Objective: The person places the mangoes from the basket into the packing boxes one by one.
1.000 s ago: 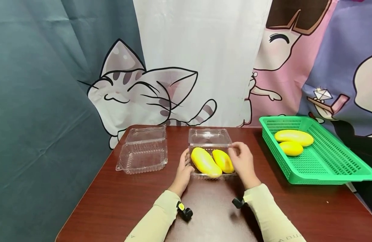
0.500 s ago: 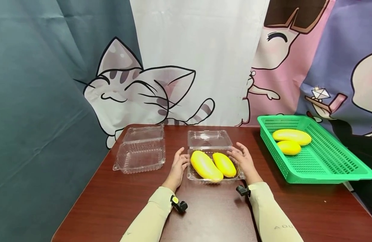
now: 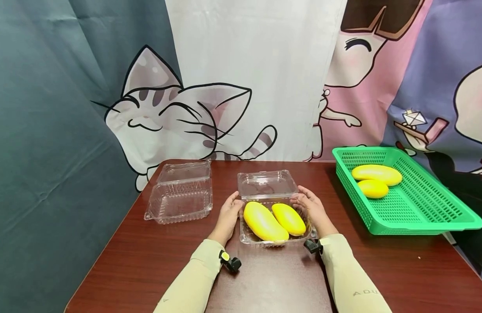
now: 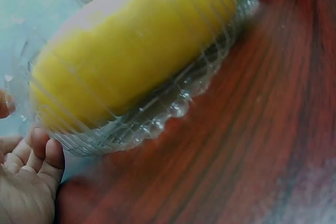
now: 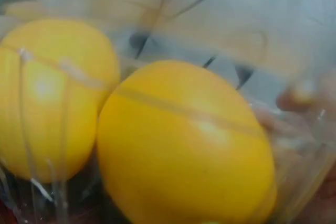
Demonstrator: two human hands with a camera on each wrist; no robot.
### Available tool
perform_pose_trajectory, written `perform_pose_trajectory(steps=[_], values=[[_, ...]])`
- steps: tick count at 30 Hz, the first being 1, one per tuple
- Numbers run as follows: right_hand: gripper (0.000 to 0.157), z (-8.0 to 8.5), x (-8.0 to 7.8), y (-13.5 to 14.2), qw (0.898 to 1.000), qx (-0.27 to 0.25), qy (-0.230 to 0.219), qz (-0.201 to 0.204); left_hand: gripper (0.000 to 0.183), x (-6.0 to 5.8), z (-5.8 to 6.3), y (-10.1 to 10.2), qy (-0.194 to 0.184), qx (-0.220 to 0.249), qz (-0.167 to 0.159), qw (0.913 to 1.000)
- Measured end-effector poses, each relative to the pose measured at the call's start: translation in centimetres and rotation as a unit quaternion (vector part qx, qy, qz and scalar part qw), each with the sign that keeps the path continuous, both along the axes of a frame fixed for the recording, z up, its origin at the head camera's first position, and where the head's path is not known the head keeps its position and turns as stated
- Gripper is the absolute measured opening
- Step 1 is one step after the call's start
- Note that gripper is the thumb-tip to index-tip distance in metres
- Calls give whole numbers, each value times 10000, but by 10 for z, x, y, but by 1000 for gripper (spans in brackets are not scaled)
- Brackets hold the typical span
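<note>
Left hand: my left hand (image 3: 226,217) grips the left side of the near container, just left of the frame's centre line; in the left wrist view my curled fingertips meet the clear plastic at the lower left, with my thumb above them at the left edge.
Right hand: my right hand (image 3: 314,213) is clamped on the right side of that container, near the hinge; the right wrist view is blurred there.
Near container: the clear plastic clamshell (image 3: 246,238) sits between my hands, below the middle of the frame, its lid (image 3: 260,186) folded back on the far side.
Fruit inside: the larger mango-shaped fruit (image 3: 264,222) lies slantwise on the left, the smaller mango-shaped fruit (image 3: 289,219) right beside it; both are yellow.
Second container: another clear clamshell (image 3: 178,208) stands left of centre, its lid back too.
Green basket: the perforated plastic basket (image 3: 421,213) at the right of the frame holds a long yellow fruit (image 3: 376,173) and a shorter one (image 3: 373,189).
Surface: a reddish-brown table (image 3: 119,269) fills the lower frame.
Backdrop: a cartoon-printed cloth (image 3: 158,108) hangs behind.
</note>
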State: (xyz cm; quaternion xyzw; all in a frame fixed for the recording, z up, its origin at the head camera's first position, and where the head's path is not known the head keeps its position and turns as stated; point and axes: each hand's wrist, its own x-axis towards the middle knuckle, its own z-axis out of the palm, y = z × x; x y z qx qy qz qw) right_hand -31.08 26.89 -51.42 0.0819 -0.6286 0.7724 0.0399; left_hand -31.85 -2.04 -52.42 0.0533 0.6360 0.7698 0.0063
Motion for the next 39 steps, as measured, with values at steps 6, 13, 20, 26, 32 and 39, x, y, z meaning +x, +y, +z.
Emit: perform_pose_trajectory(steps=[6, 13, 20, 26, 32, 39], values=[[49, 0, 2, 0, 9987, -198, 444, -133, 60, 2, 1, -3, 190, 310, -428, 9984], [39, 9, 8, -2, 9927, 549, 633, -865, 65, 7, 4, -4, 654, -15, -652, 9957], [28, 22, 8, 10, 9800, 1477, 264, -1309, 69, 13, 1, -6, 1172, -520, -748, 9889], [31, 53, 15, 13, 9773, 1605, 530, -1275, 71, 15, 9, -4, 1531, -370, -792, 9843], [32, 79, 24, 13, 9809, 1531, 538, -1074, 70, 20, 16, -3, 1753, -299, -724, 9814], [24, 102, 36, 10, 9683, 2097, 941, -976, 71, 23, 8, 0, 2253, -504, -209, 9728]])
